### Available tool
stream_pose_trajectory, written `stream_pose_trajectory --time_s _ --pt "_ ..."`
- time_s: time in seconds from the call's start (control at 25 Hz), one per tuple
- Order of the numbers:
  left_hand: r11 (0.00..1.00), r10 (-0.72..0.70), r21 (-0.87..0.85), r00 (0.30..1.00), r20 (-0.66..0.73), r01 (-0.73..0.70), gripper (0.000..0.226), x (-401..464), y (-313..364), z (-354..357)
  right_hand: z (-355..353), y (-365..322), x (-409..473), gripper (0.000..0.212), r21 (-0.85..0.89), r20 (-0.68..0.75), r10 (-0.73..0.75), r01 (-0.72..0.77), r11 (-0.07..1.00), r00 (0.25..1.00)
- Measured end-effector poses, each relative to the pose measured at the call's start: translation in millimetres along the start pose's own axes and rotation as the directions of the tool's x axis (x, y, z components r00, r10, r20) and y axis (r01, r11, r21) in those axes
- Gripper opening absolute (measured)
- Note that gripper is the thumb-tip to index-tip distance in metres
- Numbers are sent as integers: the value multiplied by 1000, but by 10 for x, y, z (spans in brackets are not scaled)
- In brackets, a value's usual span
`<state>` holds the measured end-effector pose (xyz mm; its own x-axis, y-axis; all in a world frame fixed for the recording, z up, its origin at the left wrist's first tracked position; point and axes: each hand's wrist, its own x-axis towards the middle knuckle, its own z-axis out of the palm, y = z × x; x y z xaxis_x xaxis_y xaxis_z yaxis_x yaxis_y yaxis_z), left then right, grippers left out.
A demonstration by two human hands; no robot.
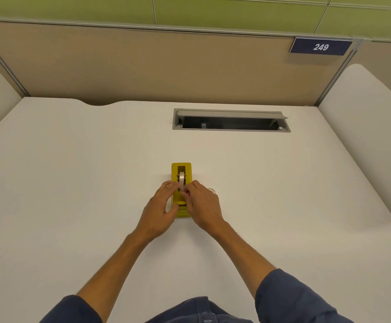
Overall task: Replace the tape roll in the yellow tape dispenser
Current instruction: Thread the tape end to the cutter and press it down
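1. A yellow tape dispenser (181, 169) stood lengthwise at the middle of a white counter (73, 183), its cutter end towards the person and its far end pointing at the back partition (143, 66).
2. A tape roll (181, 178) sat on edge in the dispenser's central slot, pale and narrow, rising a little above the yellow body.
3. The left hand (159, 213) lay against the dispenser's left side, its fingers reaching up to the roll and its thumb pressed against the lower body near the cutter, steadying the dispenser.
4. The right hand (201, 203) came in from the other side, its fingertips (186, 191) pinched at the near edge of the roll; whether they held the roll itself or a loose end of tape could not be told.
5. Just beside the right hand, a small, pale round thing (211, 190) lay on the counter, mostly hidden by the knuckles and too faint to identify.
6. Farther back, a grey cable hatch (230, 120) was set into the counter with its lid raised, the opening dark.
7. A dark blue plate reading 249 (321, 46) hung at the right end of the tan partition, with green panels (213, 10) above.
8. Both forearms were bare, with dark blue sleeves (290, 297) at the bottom of the view.
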<state>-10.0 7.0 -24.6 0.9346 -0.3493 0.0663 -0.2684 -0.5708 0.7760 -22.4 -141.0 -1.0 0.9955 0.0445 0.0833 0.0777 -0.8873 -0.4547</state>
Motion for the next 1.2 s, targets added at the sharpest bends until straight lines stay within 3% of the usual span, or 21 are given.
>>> stream_pose_trajectory --time_s 0.44,1.2 --pt "999 -39 16 988 -149 42 21 -123 -23 74 -6 -33 -204 22 12 -50 -2 3 1000 999" --pt "961 -263 -120 959 -101 251 23 -59 82 88 0 -93 -489 22 -18 -88 -72 70 997 994"
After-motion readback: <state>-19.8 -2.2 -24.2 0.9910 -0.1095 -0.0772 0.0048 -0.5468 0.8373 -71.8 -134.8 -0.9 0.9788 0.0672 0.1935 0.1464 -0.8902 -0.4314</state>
